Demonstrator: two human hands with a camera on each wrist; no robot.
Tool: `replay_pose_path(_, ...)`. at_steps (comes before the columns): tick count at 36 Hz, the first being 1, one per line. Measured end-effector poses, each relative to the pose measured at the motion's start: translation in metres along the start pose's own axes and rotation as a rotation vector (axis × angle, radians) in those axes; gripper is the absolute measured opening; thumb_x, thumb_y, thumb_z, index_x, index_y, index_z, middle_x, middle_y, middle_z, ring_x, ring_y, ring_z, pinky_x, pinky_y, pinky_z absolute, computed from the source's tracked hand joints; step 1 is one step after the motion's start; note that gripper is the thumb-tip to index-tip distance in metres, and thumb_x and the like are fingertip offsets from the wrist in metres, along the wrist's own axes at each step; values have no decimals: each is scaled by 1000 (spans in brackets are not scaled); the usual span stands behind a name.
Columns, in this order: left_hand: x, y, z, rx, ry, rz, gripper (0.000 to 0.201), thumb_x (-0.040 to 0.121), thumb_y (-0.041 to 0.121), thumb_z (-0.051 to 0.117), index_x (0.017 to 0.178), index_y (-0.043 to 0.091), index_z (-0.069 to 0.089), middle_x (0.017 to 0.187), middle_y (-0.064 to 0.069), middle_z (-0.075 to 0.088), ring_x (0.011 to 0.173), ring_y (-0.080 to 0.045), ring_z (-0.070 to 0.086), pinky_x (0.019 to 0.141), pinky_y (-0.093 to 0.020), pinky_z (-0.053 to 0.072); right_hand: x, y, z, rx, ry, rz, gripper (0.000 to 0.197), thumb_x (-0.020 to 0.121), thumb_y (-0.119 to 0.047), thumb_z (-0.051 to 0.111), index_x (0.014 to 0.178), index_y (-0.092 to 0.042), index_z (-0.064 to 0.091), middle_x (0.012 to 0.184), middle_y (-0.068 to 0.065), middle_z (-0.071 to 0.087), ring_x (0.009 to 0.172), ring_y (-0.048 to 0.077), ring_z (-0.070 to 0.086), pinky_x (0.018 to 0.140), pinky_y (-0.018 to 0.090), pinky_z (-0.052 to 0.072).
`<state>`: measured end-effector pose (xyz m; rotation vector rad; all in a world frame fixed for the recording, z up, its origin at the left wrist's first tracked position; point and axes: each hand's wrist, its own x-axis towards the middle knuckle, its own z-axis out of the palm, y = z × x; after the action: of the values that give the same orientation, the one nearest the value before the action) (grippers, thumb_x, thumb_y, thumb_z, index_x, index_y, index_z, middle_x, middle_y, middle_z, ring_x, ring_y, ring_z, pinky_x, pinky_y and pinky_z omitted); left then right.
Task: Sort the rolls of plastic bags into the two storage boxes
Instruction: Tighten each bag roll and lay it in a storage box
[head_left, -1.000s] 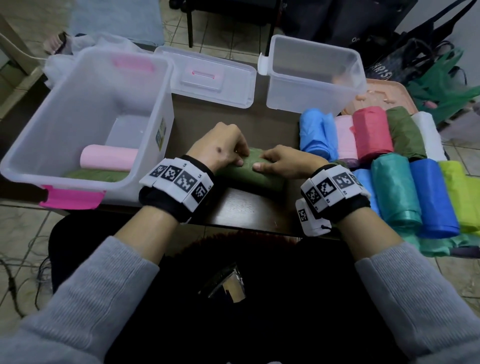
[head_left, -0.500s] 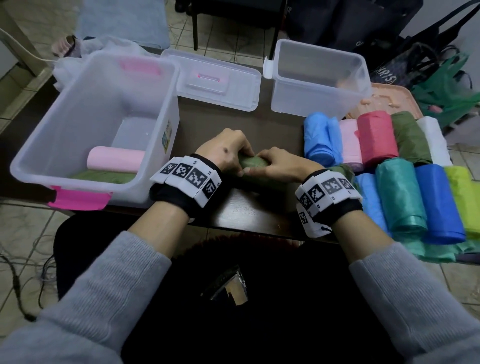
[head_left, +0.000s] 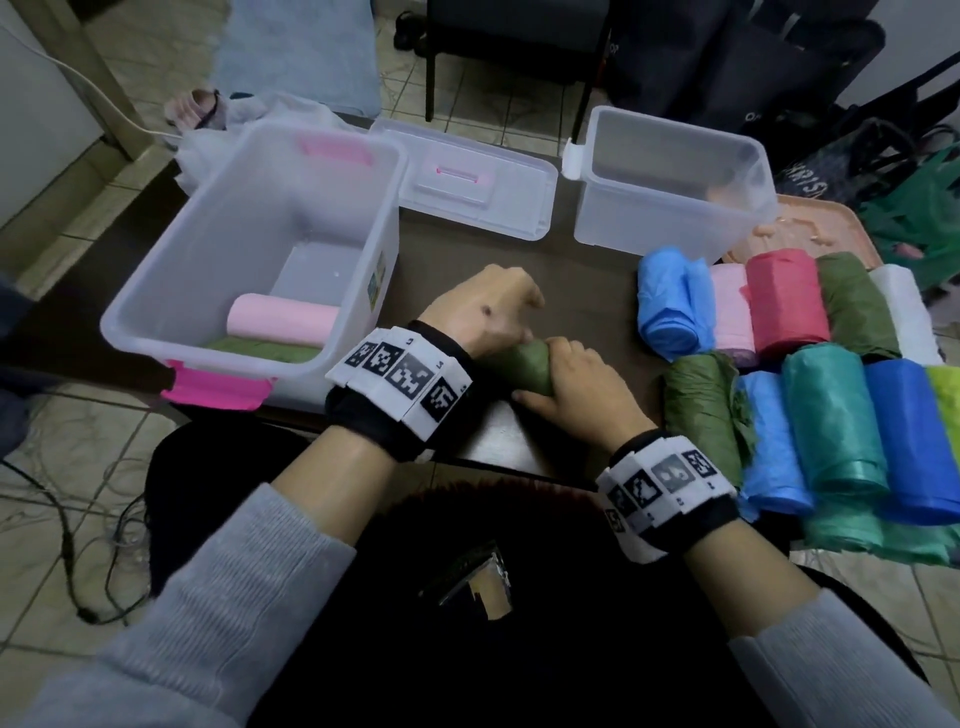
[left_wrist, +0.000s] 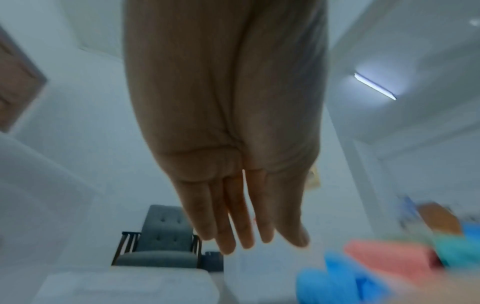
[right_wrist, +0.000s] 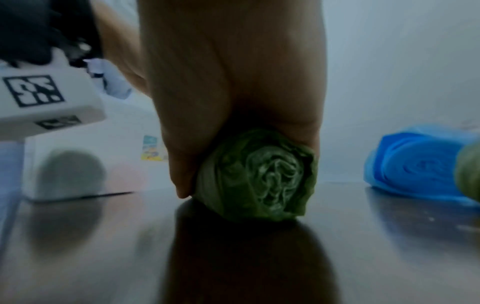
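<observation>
1. Grey ribbed knit sleeves (head_left: 223, 587) are worn on both arms, ending short of the wrists.
2. A black fabric band (head_left: 374, 421) is wrapped around the left wrist, and a matching one (head_left: 711, 514) around the right.
3. White rectangular blocks (head_left: 405, 374) printed with black square fiducial codes are fastened over each band; small printed characters are seen beside the codes but cannot be read.
4. A dark garment (head_left: 519, 649) is worn over the torso and lap.

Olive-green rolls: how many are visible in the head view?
4. The boxed roll lies in the left box; the held roll is in the right hand; the back-row roll and front-row roll lie in the right pile. More may be hidden.
</observation>
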<state>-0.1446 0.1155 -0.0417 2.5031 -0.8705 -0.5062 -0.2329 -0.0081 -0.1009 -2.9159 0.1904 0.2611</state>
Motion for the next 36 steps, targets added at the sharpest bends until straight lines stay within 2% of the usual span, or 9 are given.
replay_pose_path(3, -23, 1, -33, -116, 241, 27, 35, 91, 25, 59, 125, 15, 61, 131, -2, 58, 125, -13, 49, 104, -20, 31, 3, 1, -4, 184, -34, 62, 65, 84, -50, 62, 128, -7, 40, 122, 14, 52, 112, 32, 50, 89, 37, 42)
replay_pose_path(6, -57, -14, -70, -163, 500, -42, 34, 94, 28, 54, 125, 15, 60, 131, 1, 58, 118, -8, 52, 92, -7, 27, 8, -1, -10, 454, -83, 119, 60, 84, -47, 64, 124, -7, 42, 110, 6, 54, 98, 22, 54, 76, 30, 40)
replay_pose_path(11, -113, -79, -106, -86, 767, -396, 37, 97, 32, 45, 125, 13, 60, 128, -12, 59, 118, -25, 54, 96, -29, 38, 17, -21, -24, 827, -102, 64, 25, 86, -35, 66, 92, -12, 58, 85, 2, 63, 73, 13, 61, 60, 21, 48)
replay_pose_path(15, -140, -120, -100, -139, 759, -670, 41, 99, 35, 39, 116, 7, 63, 121, -20, 60, 115, -36, 52, 91, -37, 39, 29, -50, -43, 1003, -99, 11, 17, 89, -29, 63, 81, -14, 61, 75, 0, 64, 56, 3, 62, 52, 16, 50)
replay_pose_path(20, -140, -144, -84, -301, 616, -750, 53, 99, 47, 32, 80, 5, 59, 89, -18, 54, 89, -33, 52, 70, -34, 32, 48, -92, -79, 1066, -13, -114, 15, 91, -27, 60, 80, -18, 59, 70, -8, 63, 58, 1, 63, 53, 20, 51)
replay_pose_path(24, -134, -148, -78, -370, 670, -766, 55, 98, 46, 37, 83, -1, 62, 76, -13, 52, 77, -29, 48, 66, -34, 31, 69, -128, -103, 949, 128, -227, 20, 90, -32, 61, 94, -13, 57, 88, 2, 63, 77, 13, 62, 67, 31, 53)
replay_pose_path(28, -134, -146, -70, -321, 792, -766, 38, 98, 36, 42, 80, 9, 60, 82, -10, 53, 78, -28, 47, 68, -30, 31, 91, -158, -109, 652, 265, -241, 55, 86, -43, 64, 123, -10, 42, 107, 1, 54, 92, 15, 55, 67, 25, 45)
replay_pose_path(32, -139, -141, -60, -280, 884, -722, 37, 99, 35, 40, 91, 9, 65, 82, -6, 52, 79, -26, 45, 69, -28, 29, 108, -178, -102, 194, 377, -296, 62, 84, -44, 63, 128, -7, 40, 123, 10, 50, 112, 28, 49, 86, 39, 42)
replay_pose_path(36, -145, -134, -55, -257, 954, -644, 38, 100, 37, 38, 100, 12, 66, 90, -9, 63, 90, -32, 55, 72, -31, 31, 116, -195, -93, -116, 393, -306, 60, 87, -42, 60, 128, -3, 39, 127, 16, 48, 116, 33, 45, 91, 44, 38)
